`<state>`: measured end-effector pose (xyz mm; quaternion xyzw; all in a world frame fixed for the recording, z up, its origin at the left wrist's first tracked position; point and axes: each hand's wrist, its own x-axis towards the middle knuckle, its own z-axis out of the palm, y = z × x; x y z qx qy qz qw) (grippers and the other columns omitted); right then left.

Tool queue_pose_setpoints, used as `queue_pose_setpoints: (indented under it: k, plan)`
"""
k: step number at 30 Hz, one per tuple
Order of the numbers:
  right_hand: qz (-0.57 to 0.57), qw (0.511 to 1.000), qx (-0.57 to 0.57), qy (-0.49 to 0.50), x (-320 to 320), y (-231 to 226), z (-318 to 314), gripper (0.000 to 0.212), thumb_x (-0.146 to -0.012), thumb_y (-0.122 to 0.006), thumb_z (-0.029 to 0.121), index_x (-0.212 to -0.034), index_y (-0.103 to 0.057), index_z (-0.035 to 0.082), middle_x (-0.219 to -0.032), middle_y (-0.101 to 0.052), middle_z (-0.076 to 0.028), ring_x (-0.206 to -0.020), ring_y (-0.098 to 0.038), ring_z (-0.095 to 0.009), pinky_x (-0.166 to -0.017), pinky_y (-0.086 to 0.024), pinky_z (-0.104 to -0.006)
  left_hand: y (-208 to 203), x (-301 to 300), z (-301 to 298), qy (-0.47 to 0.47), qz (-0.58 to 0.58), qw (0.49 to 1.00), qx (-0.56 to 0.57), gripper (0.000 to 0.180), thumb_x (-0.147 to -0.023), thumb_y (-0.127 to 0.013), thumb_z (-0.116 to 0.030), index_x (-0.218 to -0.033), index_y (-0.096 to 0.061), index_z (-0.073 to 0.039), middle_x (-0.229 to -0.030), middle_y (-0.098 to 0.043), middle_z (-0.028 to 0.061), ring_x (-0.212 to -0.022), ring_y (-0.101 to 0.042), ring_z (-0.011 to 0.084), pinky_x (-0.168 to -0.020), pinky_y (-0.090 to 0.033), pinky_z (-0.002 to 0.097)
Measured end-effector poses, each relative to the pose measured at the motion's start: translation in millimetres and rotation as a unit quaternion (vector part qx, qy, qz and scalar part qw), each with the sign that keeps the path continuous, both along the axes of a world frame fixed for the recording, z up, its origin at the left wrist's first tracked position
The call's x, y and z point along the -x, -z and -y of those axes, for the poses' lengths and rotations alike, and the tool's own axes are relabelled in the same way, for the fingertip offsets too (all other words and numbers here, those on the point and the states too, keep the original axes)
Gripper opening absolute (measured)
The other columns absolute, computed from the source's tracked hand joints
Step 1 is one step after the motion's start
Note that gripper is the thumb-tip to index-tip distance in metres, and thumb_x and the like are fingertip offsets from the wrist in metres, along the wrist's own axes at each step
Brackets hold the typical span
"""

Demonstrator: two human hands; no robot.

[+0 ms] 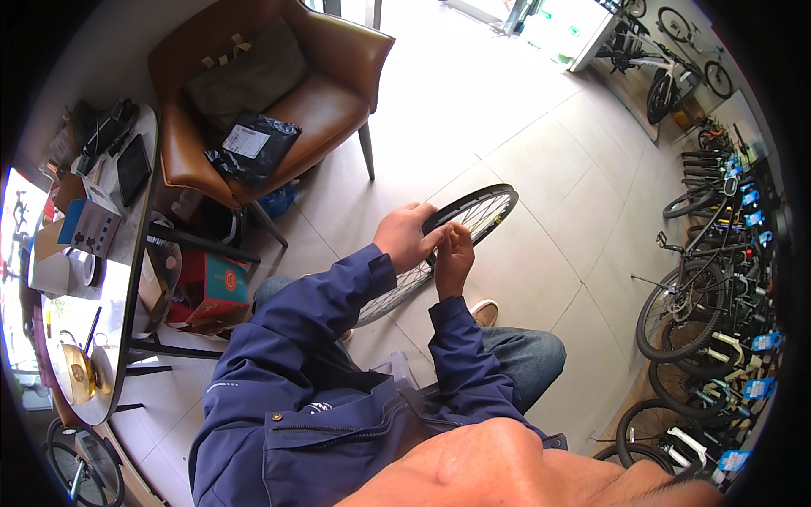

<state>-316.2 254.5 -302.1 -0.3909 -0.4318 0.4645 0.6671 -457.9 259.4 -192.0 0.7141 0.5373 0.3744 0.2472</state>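
A bicycle wheel [487, 213] with a black outer edge and thin spokes stands tilted in front of me, between my knees. My left hand [407, 240] is closed over its upper left edge, the thumb pointing toward the other hand. Close beside it, my right hand [454, 260] is closed too, with bent fingers pinching at the wheel's edge near the left thumb. Any small thing between those fingertips is hidden. Both hands and my sleeves cover the middle of the wheel.
A brown armchair [338, 101] holds a black plastic parcel [252, 145]. Left of me, a table [127, 279] bears a small blue-and-white box [89, 226] and a glass teapot [76, 372]. Under it sits a red-and-teal box [221, 287]. Several bicycles [688, 308] line the right side.
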Motion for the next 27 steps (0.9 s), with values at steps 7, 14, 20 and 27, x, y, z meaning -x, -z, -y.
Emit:
queue_pose_setpoints:
  k: [7, 14, 20, 27]
  plan:
    - [0.033, 0.998, -0.019, -0.045, -9, 0, 6, 0.025, -0.107, -0.071, 0.02, -0.122, -0.064, 0.001, -0.11, -0.069, -0.003, -0.096, -0.064, -0.009, -0.084, -0.052, -0.0248, 0, -1, 3, -0.025, -0.017, 0.999, -0.031, 0.032, -0.094, -0.077, -0.025, -0.113, -0.075, 0.0, -0.105, -0.072, 0.0189, -0.095, -0.073, 0.0377, -0.085, -0.058, 0.0429]
    - [0.153, 0.984, -0.021, -0.085, -14, 8, -1, 0.018, -0.102, -0.074, 0.008, -0.116, -0.065, 0.001, -0.107, -0.068, 0.0, -0.098, -0.063, -0.009, -0.086, -0.051, -0.025, 3, 1, 2, -0.012, -0.007, 1.0, -0.02, 0.033, -0.095, -0.078, -0.027, -0.113, -0.075, 0.001, -0.103, -0.072, 0.0187, -0.092, -0.073, 0.0376, -0.083, -0.059, 0.0424]
    - [0.114, 0.993, -0.032, -0.015, -7, 20, -2, 0.021, -0.096, -0.08, 0.007, -0.114, -0.072, 0.002, -0.1, -0.074, -0.004, -0.093, -0.069, -0.011, -0.083, -0.056, -0.029, 2, -2, 1, 0.002, 0.004, 1.0, -0.015, 0.036, -0.094, -0.079, -0.029, -0.112, -0.075, 0.002, -0.1, -0.072, 0.0196, -0.088, -0.074, 0.0383, -0.08, -0.059, 0.0424]
    - [0.087, 0.993, 0.036, -0.074, -15, 12, -1, 0.022, -0.107, -0.071, 0.02, -0.118, -0.07, 0.001, -0.093, -0.071, -0.001, -0.079, -0.062, -0.006, -0.069, -0.05, -0.0223, 1, -1, 4, -0.023, -0.019, 0.997, -0.065, 0.036, -0.094, -0.078, -0.028, -0.111, -0.074, 0.003, -0.103, -0.074, 0.0228, -0.093, -0.073, 0.0389, -0.084, -0.058, 0.0441]
